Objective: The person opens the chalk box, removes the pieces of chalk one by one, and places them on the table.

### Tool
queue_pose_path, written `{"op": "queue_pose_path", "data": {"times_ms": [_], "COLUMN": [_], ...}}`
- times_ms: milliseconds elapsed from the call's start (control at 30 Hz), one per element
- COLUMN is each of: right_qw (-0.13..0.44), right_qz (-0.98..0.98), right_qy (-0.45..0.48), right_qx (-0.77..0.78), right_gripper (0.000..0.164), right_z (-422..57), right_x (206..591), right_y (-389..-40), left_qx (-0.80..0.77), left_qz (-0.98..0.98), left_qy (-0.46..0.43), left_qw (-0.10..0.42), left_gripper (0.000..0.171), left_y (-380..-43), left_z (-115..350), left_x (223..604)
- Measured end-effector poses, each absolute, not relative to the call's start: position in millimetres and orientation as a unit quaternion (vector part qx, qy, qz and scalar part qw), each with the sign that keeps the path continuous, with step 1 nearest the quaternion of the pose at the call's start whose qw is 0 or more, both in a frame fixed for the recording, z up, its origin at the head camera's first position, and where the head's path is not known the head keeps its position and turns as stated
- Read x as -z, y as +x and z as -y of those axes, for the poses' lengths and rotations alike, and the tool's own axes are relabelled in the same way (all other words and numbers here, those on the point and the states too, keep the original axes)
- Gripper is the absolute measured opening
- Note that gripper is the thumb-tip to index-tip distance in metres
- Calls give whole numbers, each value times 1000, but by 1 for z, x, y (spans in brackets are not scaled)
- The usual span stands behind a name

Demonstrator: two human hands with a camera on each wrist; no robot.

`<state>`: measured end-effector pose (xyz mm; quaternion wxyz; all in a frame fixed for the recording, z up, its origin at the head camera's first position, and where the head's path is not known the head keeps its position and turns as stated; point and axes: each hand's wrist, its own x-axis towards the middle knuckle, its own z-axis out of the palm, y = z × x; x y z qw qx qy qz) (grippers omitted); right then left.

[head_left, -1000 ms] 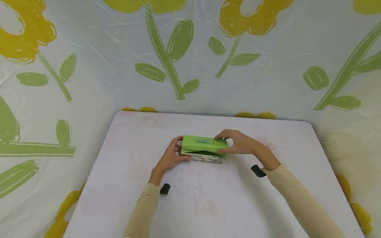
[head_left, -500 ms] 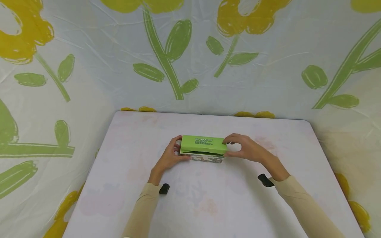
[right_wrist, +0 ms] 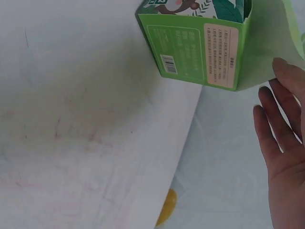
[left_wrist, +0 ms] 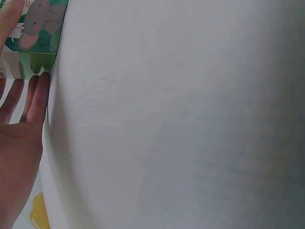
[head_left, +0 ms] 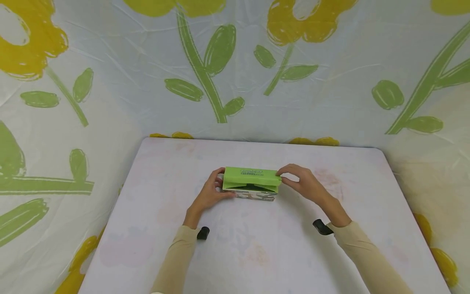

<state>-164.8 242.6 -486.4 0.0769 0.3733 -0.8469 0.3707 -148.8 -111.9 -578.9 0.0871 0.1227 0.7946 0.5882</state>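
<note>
A small cardboard box (head_left: pixel 257 196) with a bright green lid flap (head_left: pixel 249 176) lies on the table, its flap lifted a little so a dark gap shows along the front. My left hand (head_left: pixel 209 194) holds the box's left end, thumb at the front and a finger reaching the back corner. In the left wrist view a cartoon elephant (left_wrist: pixel 43 24) is printed on the front. My right hand (head_left: pixel 304 183) pinches the right edge of the flap between thumb and forefinger; its other fingers (right_wrist: pixel 269 124) are extended below it. A printed label (right_wrist: pixel 221 55) and barcode show on the box's green end.
The white table (head_left: pixel 235 253) has rounded back corners and faint coloured prints. Behind and beside it hangs a cloth (head_left: pixel 330 94) with yellow flowers and green leaves. A dark wrist device (head_left: pixel 203 233) sits at the left cuff, another (head_left: pixel 322 227) at the right.
My right hand has slid from the top of the flap to its right edge. The flap sank, then rose again, widening the front gap. My left hand has stayed put.
</note>
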Motion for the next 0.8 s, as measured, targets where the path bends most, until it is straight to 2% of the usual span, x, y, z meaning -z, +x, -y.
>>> {"op": "queue_pose_path", "data": {"times_ms": [467, 800], "right_qw": [61, 78], "right_qz": [837, 854], "right_qy": [283, 222], "right_qx": [-464, -464], "right_gripper": [24, 18], "right_z": [-239, -230], "right_x": [499, 495], "right_y": [-170, -173], "left_qx": [-603, -589], "left_qz": [-783, -793], "left_qy": [131, 136], "left_qw": [78, 73], "left_gripper": [97, 99], "left_y": [-148, -149], "left_z": [112, 111], "left_x": [580, 581]}}
